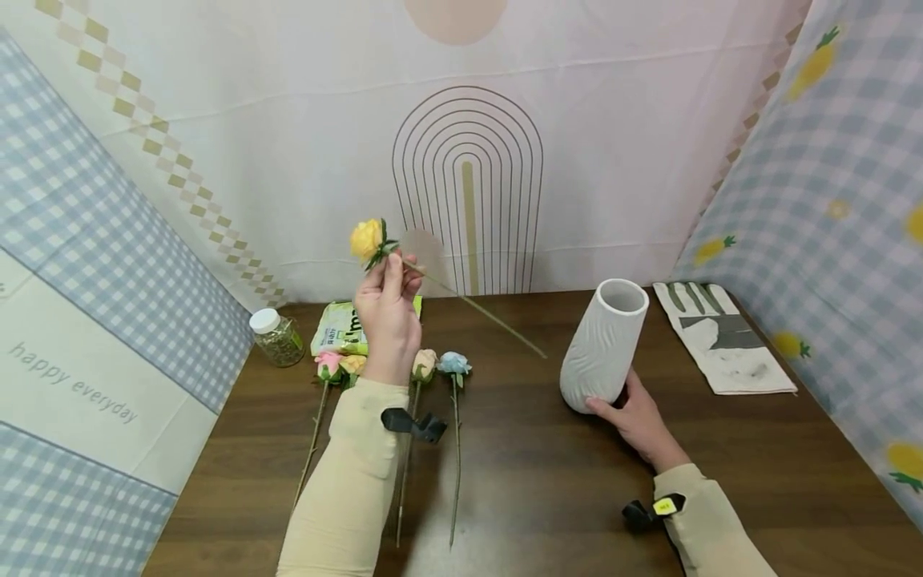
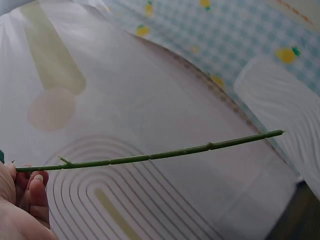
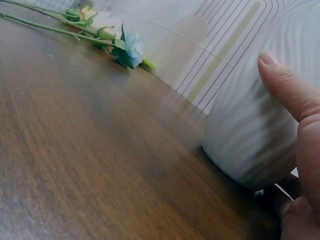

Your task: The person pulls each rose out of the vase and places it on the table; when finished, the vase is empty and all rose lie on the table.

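Observation:
A yellow artificial rose (image 1: 368,240) is pinched near its bloom by my left hand (image 1: 389,308), raised above the table's back part. Its thin green stem (image 2: 170,154) slants down to the right in the head view, with the tip free in the air. White and ribbed, a vase (image 1: 602,349) stands at the table's right half, its round mouth facing up. My right hand (image 1: 642,421) grips it low down. The thumb lies on the ribbed side in the right wrist view, and other fingers are by the base, partly hidden.
Pink (image 1: 328,365), cream (image 1: 424,365) and blue roses (image 1: 454,364) lie left on the brown table (image 1: 519,481), with an orange-yellow rose (image 1: 353,365) partly behind my left arm. Behind them are a white-lidded jar (image 1: 277,338) and a green-white packet (image 1: 339,327). A printed cloth (image 1: 728,340) lies far right.

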A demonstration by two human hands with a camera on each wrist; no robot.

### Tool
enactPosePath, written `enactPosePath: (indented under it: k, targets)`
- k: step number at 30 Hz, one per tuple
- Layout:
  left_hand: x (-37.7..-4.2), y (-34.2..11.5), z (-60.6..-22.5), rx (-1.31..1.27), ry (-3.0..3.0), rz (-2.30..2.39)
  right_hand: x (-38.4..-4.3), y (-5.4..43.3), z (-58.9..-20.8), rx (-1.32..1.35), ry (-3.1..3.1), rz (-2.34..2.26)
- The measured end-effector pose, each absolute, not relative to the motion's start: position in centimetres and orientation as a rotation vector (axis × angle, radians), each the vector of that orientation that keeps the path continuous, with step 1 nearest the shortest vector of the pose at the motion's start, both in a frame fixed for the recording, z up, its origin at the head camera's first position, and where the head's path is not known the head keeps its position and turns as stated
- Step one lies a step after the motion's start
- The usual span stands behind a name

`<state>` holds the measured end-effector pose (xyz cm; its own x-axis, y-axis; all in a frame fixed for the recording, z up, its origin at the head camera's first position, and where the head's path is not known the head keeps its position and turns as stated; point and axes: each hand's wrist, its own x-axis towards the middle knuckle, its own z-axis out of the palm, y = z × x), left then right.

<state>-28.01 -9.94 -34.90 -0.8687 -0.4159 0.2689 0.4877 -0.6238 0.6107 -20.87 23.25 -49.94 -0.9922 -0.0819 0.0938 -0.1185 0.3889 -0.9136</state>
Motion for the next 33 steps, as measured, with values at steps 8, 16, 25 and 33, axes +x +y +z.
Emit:
enactPosePath:
  k: [8, 16, 25, 33]
  targets:
    - [-26.6, -11.3, -39.9, -0.069, -1.291, -2.371, -20.9, 23.4, -50.0, 0.193, -2.582, 1.689]
    - [-25.3, -10.3, -43.2, -0.014, -1.649, -2.314, -20.8, 23.3, -50.0, 0.198, -2.574, 1.69]
    - [-25.1, -8.3, -46.0, 0.026, -2.059, -2.249, -20.8, 23.1, -50.0, 0.179, -2.577, 1.698]
    - [-23.7, -5.8, -48.1, -0.071, -2.348, -2.043, -22.0, 24.3, -53.0, 0.191, -2.586, 1.669]
